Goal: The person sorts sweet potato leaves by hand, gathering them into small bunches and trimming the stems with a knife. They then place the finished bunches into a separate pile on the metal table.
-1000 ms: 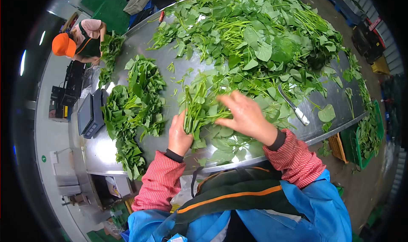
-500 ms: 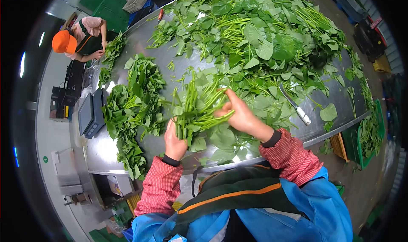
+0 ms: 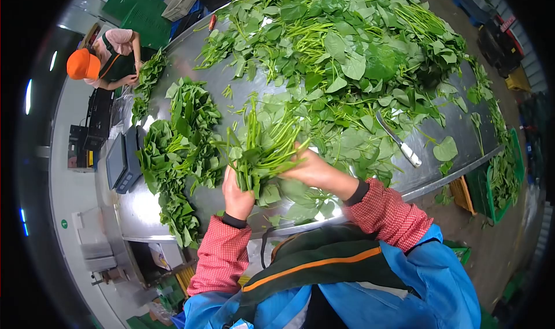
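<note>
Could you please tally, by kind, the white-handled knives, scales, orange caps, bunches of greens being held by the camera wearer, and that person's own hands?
White-handled knife: 1
Scale: 1
Orange cap: 1
Held bunch of greens: 1
Wearer's left hand and right hand: 2
Total: 6

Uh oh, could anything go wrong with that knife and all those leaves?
Maybe two things. The white-handled knife with its long metal blade lies uncovered beside scattered flat green leaves, so the person's bare right hand could get nicked reaching that way. The loose bunch of thin green leafy stems fans out above the bare left hand, so a few might slip onto the shiny silver metal table.
</note>
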{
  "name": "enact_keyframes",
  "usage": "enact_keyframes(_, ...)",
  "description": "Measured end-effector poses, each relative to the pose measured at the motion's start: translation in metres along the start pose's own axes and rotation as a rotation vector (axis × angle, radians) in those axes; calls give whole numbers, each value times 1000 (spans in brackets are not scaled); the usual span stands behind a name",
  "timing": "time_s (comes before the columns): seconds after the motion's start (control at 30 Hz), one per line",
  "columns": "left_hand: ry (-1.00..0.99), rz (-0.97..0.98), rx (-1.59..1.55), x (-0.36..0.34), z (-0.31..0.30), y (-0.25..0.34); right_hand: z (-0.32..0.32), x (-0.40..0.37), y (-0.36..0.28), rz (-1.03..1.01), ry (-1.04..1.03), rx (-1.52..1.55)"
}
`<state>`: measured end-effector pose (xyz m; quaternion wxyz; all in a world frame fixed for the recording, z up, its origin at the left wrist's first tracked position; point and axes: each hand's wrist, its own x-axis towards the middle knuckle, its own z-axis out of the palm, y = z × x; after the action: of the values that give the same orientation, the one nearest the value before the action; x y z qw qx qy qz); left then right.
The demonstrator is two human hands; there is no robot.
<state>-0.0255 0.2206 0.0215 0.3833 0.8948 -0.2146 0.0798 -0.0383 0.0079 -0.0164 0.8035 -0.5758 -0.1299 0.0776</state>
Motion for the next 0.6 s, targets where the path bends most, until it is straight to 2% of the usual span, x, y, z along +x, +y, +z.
enact_keyframes(0.07,23,21,48,0,-3,-4,-23,1,17,249,87,-272)
enact_keyframes(0.1,26,24,77,-4,-7,-13,-34,-5,-5,171,146,-421)
enact_keyframes(0.13,30,29,105,-6,-12,-22,-44,-11,-46,413,145,-61)
enact_keyframes(0.17,-23,-76,7,-11,-17,-31,-54,-14,-73,350,226,139)
enact_keyframes(0.2,-93,-70,8,-15,-24,-36,-74,-21,-85,160,234,317)
enact_keyframes(0.27,-242,-50,10,-20,-35,-42,-105,-23,-106,-10,245,482)
enact_keyframes(0.33,-182,-328,-345,-23,-34,-34,-100,-18,-99,161,448,-124)
enact_keyframes(0.4,-98,-600,-747,-29,-26,-34,-68,-11,-81,236,386,-306)
enact_keyframes(0.47,-191,-668,-832,-25,-23,-16,-34,-5,-76,234,296,-482)
enact_keyframes(0.53,-241,-717,-915,-28,-18,-9,2,3,-69,87,364,-845)
enact_keyframes(0.57,-291,-722,-909,-35,-15,-26,-3,10,-87,519,-7,-943)
enact_keyframes(0.6,-284,-681,-840,-37,-15,-25,-11,10,-78,382,76,-870)
